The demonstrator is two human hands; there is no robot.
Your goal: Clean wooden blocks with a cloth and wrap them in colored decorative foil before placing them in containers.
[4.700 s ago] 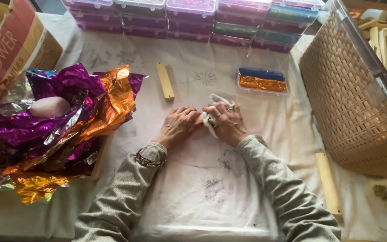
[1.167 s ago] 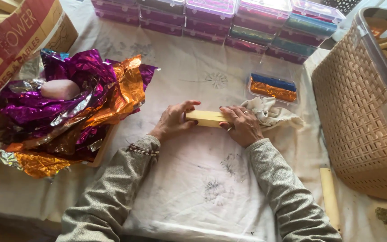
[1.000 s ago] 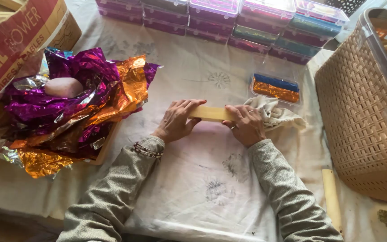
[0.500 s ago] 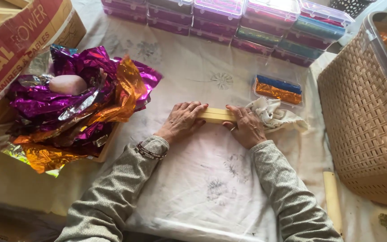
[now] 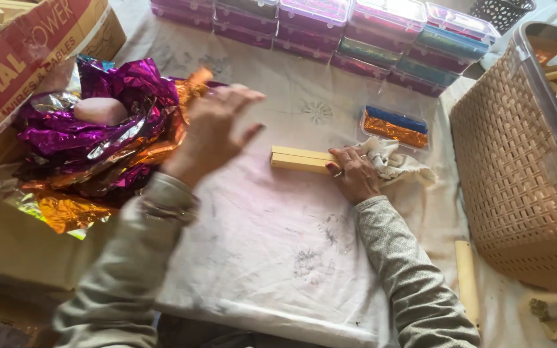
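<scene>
- Two hands in the head view, and they're well apart from each other.
- Left hand (image 5: 217, 132) is raised off the cloth, fingers spread loose and wide, gripping nothing; it hangs in the air just in front of the foil pile (image 5: 91, 148), blurred at the fingertips.
- Right hand (image 5: 354, 173) is down flat on the white cloth (image 5: 272, 245), fingers curled over the right end of the pale wooden block (image 5: 299, 159), pinning it in place.
- That block lies lengthways on the cloth, near the middle, its left end bare and clear to see.
- Tucked at the back of the right hand, a crumpled rag (image 5: 391, 164); it touches the hand, but whether the fingers actually clutch it I cannot tell.
- Just beyond the rag sits a small clear box (image 5: 394, 127) with blue and orange foil inside.
- Purple and orange foil is heaped at left, with a pale rounded lump (image 5: 100, 111) nestled in it.
- Cardboard box (image 5: 27, 58) at top left, cut off by the frame edge.
- Row of lidded plastic boxes (image 5: 356, 32) along the far side, tops partly cropped.
- Woven basket (image 5: 517, 161) at right, only part in frame; pale sticks inside it are hard to make out.
- Another wooden stick (image 5: 466, 277) lies on the cloth beside the basket.
</scene>
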